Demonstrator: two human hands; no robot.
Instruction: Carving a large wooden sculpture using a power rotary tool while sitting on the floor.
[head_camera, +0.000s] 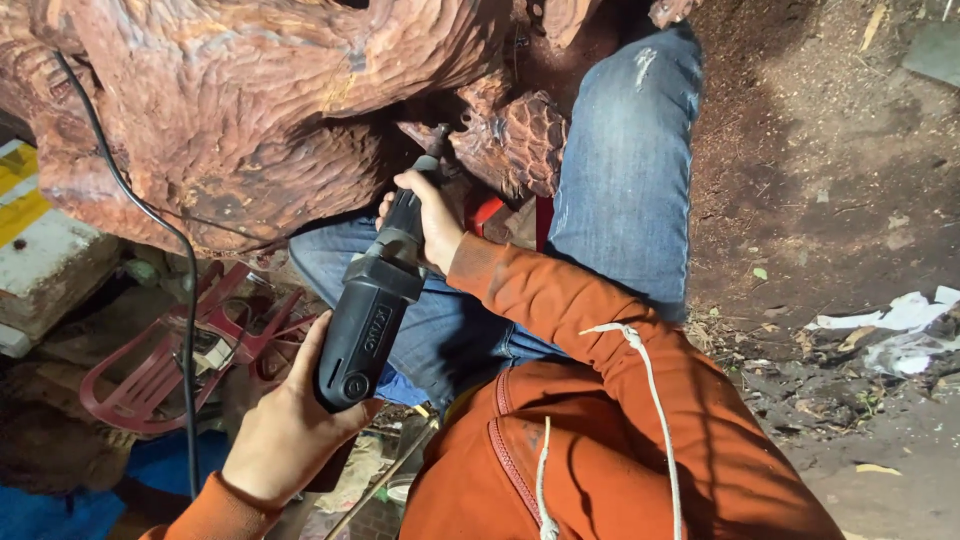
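Grinder, black, hand-held, elongated body, runs diagonally from lower centre-left of the frame up toward centre; its nose points into the carved wood. Left hand is at the lower left, fingers wrapped around the rear end of the grinder body from below, closed on it. Right hand is at centre, closed around the narrow front neck of the grinder, thumb side toward the wood. Working tip is hidden in shadow where the tool meets the wood; cannot tell whether it touches.

Carved wood: large reddish-brown mass filling the upper left and upper centre, surface covered in rippled tool marks. A smaller knobbly lobe of the same wood sits just right of the right hand.

Power cord, black, runs down across the wood face from the upper left, then drops straight toward the lower left edge.

Person wears an orange jacket with white drawstrings, lower centre and right, and blue jeans; one knee rises toward the upper centre-right, beside the wood.

Red plastic chair, lying on its side, is at the left under the wood, near the left hand. Blue fabric shows at the bottom left corner. Yellow-and-white block occupies the left edge.

Ground at right is dark bare soil with wood dust; scraps of white paper and leaf litter lie at the right edge.
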